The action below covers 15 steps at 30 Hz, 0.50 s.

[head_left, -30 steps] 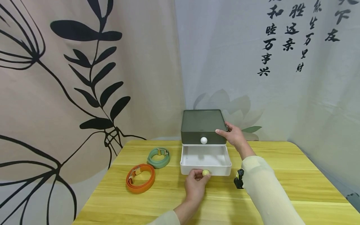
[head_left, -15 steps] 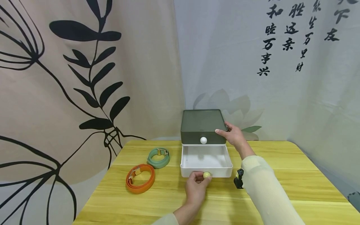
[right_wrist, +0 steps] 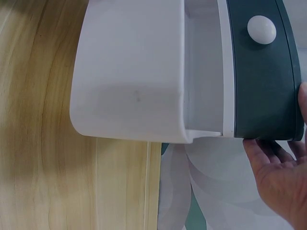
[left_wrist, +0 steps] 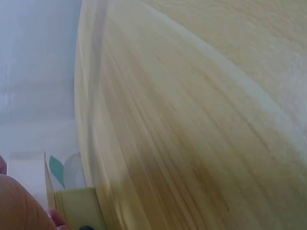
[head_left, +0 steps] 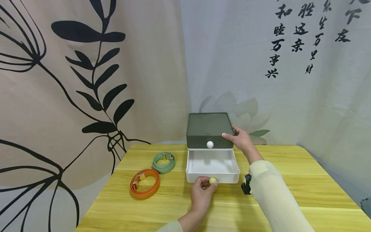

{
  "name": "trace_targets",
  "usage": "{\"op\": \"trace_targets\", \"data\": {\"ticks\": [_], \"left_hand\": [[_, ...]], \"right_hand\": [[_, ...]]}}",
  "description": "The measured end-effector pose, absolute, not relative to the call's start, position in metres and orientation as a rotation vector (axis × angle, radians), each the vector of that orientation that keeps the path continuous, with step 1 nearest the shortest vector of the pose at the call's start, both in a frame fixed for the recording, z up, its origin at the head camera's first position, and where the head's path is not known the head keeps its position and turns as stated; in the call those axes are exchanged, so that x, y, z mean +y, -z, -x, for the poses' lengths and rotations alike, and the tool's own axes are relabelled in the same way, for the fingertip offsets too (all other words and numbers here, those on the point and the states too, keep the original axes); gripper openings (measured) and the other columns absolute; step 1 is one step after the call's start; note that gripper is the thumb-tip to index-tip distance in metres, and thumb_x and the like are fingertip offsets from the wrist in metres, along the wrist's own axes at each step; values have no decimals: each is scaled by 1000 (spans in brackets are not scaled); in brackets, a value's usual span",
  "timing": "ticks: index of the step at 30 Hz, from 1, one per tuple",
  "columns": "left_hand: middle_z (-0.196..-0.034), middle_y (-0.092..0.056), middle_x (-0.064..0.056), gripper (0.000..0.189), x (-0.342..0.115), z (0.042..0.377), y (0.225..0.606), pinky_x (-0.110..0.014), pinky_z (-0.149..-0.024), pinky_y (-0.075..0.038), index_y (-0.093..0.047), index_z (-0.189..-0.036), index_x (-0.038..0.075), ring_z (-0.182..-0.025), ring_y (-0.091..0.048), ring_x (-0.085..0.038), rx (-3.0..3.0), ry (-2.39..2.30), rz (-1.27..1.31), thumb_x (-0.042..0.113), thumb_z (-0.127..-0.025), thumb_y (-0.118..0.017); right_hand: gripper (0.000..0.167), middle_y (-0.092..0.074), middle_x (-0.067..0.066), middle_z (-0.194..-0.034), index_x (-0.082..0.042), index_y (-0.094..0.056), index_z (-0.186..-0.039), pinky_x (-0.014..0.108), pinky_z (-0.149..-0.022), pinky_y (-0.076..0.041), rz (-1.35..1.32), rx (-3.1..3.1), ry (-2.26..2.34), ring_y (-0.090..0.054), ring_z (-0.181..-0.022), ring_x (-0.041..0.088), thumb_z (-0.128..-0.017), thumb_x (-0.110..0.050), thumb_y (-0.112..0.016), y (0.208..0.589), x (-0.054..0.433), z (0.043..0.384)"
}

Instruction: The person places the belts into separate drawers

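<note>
box [head_left: 210,123] is gripped at one side by the right hand [head_left: 242,140], seemingly for steadiness, while the open drawer [head_left: 228,178] is pinched by its yellow knob [head_left: 213,180] in the left hand [head_left: 202,195].

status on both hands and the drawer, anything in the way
Left hand pinching yellow knob of open white drawer. Right hand holding green cabinet at right side. Nothing seen blocking drawer; orange belt and green belt lie off left.
</note>
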<state>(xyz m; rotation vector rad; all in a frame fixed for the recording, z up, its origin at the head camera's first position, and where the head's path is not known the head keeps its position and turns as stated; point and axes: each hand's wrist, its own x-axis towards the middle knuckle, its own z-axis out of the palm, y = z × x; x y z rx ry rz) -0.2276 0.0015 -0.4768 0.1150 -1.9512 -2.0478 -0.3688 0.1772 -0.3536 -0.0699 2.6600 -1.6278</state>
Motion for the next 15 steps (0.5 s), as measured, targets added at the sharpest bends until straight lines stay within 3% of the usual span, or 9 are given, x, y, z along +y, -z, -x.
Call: {"op": "trace_targets", "data": {"ticks": [15], "left_hand": [[-90,-63,-6,22,-3,224,469,-23,-72,-49,-65,-93,2,-79,-57,-14,-1957,2035,-120,8,-79,-81]], "right_hand": [[86,-17,21,-162,-9,-17,-159,52,-115,-25,72,2659,1636,-16,-147,39,-96,-39,-66,354,178,370]]}}
